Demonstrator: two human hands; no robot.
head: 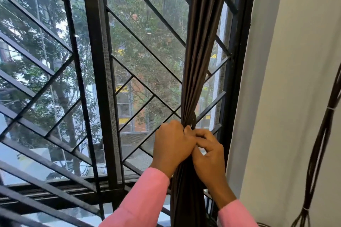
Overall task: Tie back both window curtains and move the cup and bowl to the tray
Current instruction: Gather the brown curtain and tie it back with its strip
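Note:
A dark brown curtain [202, 46] hangs gathered into a tight bunch at the right side of the window. A tie band [193, 118] of the same fabric wraps it just above my hands. My left hand [172, 144] grips the bunched curtain from the left. My right hand [208, 150] pinches the tie at the front of the bunch, touching my left hand. Below my hands the curtain [188, 199] falls straight down between my pink sleeves. Cup, bowl and tray are out of view.
A black window frame [99, 79] with a diagonal metal grille [145, 46] and mesh fills the left and centre. A white wall [287, 97] stands at the right, with a bundle of dark cables [319, 145] hanging along it.

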